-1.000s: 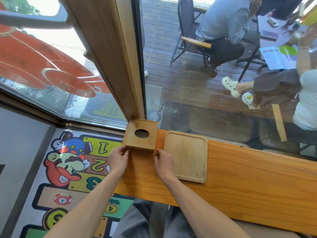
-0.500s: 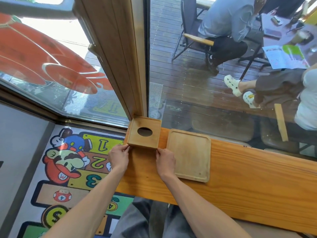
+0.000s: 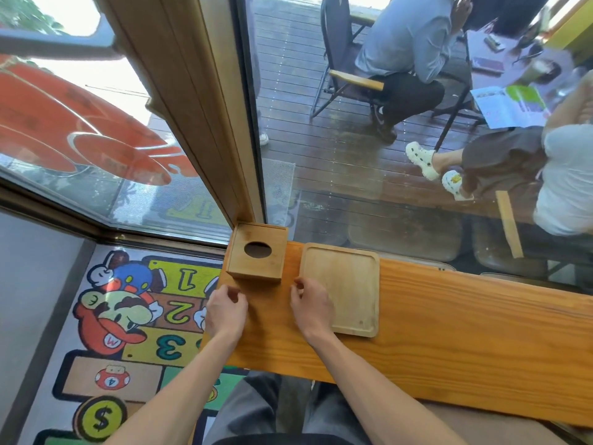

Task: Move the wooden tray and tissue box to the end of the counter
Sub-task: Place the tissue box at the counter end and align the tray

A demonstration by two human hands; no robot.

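A square wooden tissue box [image 3: 258, 252] with a round hole in its top stands at the left end of the wooden counter [image 3: 449, 332], against the window post. The flat wooden tray [image 3: 341, 287] lies just right of it, a narrow gap between them. My left hand [image 3: 226, 311] hovers near the counter's left edge, just short of the box, fingers loosely curled and holding nothing. My right hand [image 3: 309, 308] is in front of the gap, over the tray's near left edge, fingers loosely curled, also holding nothing.
A wooden window post [image 3: 192, 107] rises right behind the box, with glass on both sides. Left of the counter's end the floor drops to a cartoon mat [image 3: 128, 316]. People sit on chairs beyond the glass. The counter runs on to the right.
Both hands have let go of the tissue box and drawn back toward me. The box now sits further in, against the post.
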